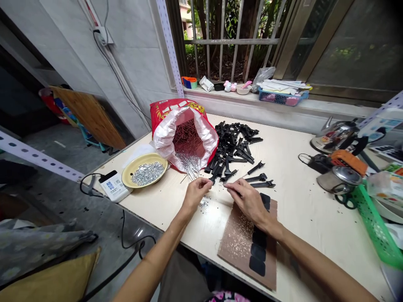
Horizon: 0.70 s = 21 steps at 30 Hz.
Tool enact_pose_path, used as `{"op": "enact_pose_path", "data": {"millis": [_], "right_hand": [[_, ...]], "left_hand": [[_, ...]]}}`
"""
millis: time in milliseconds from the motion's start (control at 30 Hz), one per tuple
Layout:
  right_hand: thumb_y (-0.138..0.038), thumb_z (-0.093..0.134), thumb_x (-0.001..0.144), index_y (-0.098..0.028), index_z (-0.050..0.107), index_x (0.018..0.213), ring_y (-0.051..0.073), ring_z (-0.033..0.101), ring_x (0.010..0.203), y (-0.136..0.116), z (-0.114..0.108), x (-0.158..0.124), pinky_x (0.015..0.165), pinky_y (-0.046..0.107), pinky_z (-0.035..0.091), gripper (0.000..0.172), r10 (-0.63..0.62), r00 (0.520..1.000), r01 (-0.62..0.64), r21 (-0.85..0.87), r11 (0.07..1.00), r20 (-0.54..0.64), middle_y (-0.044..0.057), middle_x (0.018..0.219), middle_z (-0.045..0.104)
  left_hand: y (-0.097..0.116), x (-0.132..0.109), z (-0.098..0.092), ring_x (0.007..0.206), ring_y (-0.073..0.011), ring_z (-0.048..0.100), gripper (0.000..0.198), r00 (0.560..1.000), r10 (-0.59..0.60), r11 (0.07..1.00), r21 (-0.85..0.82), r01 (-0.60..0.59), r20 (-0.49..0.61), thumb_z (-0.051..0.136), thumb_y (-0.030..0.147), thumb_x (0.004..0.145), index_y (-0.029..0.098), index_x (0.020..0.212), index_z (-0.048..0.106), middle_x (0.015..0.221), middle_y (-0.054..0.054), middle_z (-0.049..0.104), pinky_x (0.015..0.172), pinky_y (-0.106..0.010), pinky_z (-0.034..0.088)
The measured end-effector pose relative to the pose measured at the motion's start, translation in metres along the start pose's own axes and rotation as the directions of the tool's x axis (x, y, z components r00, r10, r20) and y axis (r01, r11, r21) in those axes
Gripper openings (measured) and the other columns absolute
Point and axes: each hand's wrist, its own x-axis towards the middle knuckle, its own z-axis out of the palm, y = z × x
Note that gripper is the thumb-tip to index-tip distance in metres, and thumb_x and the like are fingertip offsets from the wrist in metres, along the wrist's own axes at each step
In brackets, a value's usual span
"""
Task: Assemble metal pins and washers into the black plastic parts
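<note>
Above the table's near middle, my left hand is closed in a pinch, its fingertips close to the black plastic parts. My right hand also pinches, over the top of a brown board bearing black rounded pads and pale specks. What either hand holds is too small to make out. Behind the fingertips is a heap of black plastic parts with forked ends. Below my left fingertips lie small shiny metal bits. Long silvery pins spill from the mouth of a red sack towards my left hand.
Reddish-brown pins fill the sack. A yellow dish of small metal pieces and a white box stand at the left edge. To the right are a kettle, a metal cup, scissors and a green basket.
</note>
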Motion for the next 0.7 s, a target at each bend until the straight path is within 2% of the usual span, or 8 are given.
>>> {"op": "enact_pose_path", "data": {"millis": [33,67,167,267,467,700], "right_hand": [[-0.023,0.043,0.093,-0.028,0.062,0.114,0.015,0.056,0.077,-0.003,0.000,0.001,0.066,0.025,0.045,0.029,-0.009,1.000,0.009,-0.029,1.000,0.006,0.004,0.087,0.055],[-0.024,0.043,0.093,-0.029,0.061,0.116,0.014,0.055,0.075,-0.005,0.000,0.001,0.064,0.024,0.045,0.030,-0.016,1.000,0.017,-0.059,0.998,0.014,0.003,0.086,0.054],[-0.023,0.043,0.093,-0.033,0.058,0.120,0.013,0.053,0.072,-0.009,-0.002,0.000,0.061,0.022,0.044,0.033,-0.016,0.999,0.020,-0.127,0.992,0.030,0.002,0.085,0.052],[-0.025,0.043,0.093,-0.035,0.056,0.123,0.012,0.052,0.069,-0.009,-0.006,-0.003,0.061,0.021,0.044,0.034,0.003,1.000,0.000,-0.140,0.990,0.019,0.002,0.084,0.051],[-0.027,0.042,0.094,-0.033,0.059,0.120,0.012,0.053,0.068,-0.008,-0.011,-0.007,0.062,0.022,0.045,0.032,0.016,0.999,-0.019,-0.100,0.995,-0.037,0.002,0.085,0.053],[-0.025,0.044,0.092,-0.032,0.061,0.117,0.012,0.054,0.071,-0.007,-0.015,-0.007,0.059,0.021,0.043,0.030,0.010,0.999,-0.016,-0.139,0.990,-0.043,0.002,0.085,0.054]], "left_hand": [[0.006,-0.004,0.003,0.070,-0.0152,0.060,0.022,0.997,-0.078,0.975,-0.208,0.077,0.004,0.065,0.036,0.076,0.015,0.081,0.064,0.077,-0.004,0.065,0.066,-0.028,0.047],[0.012,-0.008,0.006,0.069,-0.0144,0.060,0.024,0.992,-0.122,0.930,-0.346,0.121,0.021,0.068,0.037,0.073,0.014,0.081,0.064,0.076,-0.004,0.065,0.067,-0.028,0.048],[0.027,-0.017,0.013,0.068,-0.0129,0.061,0.026,0.987,-0.144,0.838,-0.522,0.159,0.069,0.073,0.034,0.069,0.012,0.081,0.065,0.073,-0.004,0.066,0.071,-0.028,0.050],[0.036,-0.021,0.017,0.067,-0.0125,0.061,0.024,0.989,-0.128,0.829,-0.538,0.151,0.080,0.073,0.031,0.069,0.011,0.081,0.065,0.071,-0.003,0.066,0.071,-0.028,0.051],[0.042,-0.022,0.022,0.065,-0.0109,0.061,0.019,0.995,-0.102,0.887,-0.450,0.100,0.020,0.072,0.028,0.070,0.012,0.077,0.066,0.069,-0.001,0.065,0.067,-0.025,0.050],[0.047,-0.023,0.027,0.065,-0.0103,0.061,0.019,0.992,-0.118,0.875,-0.469,0.123,0.041,0.071,0.028,0.071,0.011,0.079,0.066,0.069,-0.001,0.064,0.068,-0.024,0.050]]}}
